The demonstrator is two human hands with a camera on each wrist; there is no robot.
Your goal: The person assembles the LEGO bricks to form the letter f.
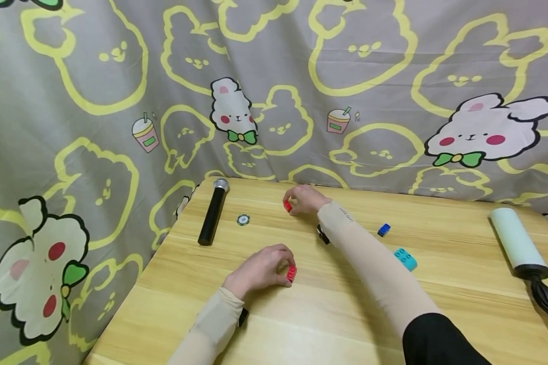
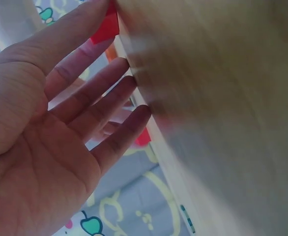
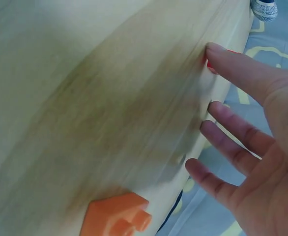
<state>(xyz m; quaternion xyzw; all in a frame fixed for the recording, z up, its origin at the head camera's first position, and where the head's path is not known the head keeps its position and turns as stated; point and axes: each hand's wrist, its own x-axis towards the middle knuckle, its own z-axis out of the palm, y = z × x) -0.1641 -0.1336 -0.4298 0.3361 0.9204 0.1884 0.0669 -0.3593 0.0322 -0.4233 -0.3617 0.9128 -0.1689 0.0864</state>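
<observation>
Near the middle of the table, my left hand (image 1: 266, 268) pinches a red toy brick (image 1: 291, 274) between thumb and index finger. The left wrist view shows this brick (image 2: 106, 28) at the top, the other fingers spread loosely with their tips close to the wood. Farther back, my right hand (image 1: 305, 198) pinches a second red brick (image 1: 287, 206) low over the tabletop. Only a sliver of that brick (image 3: 212, 68) shows behind the thumb in the right wrist view. An orange brick (image 3: 115, 216) with round studs lies on the table near the right hand; it is hidden in the head view.
A black microphone (image 1: 213, 213) and a poker chip (image 1: 243, 219) lie on the left side of the table (image 1: 173, 299). To the right are a blue brick (image 1: 384, 229), a turquoise brick (image 1: 406, 259) and a pale hand pump (image 1: 520, 243). A patterned curtain (image 1: 274, 61) hangs behind.
</observation>
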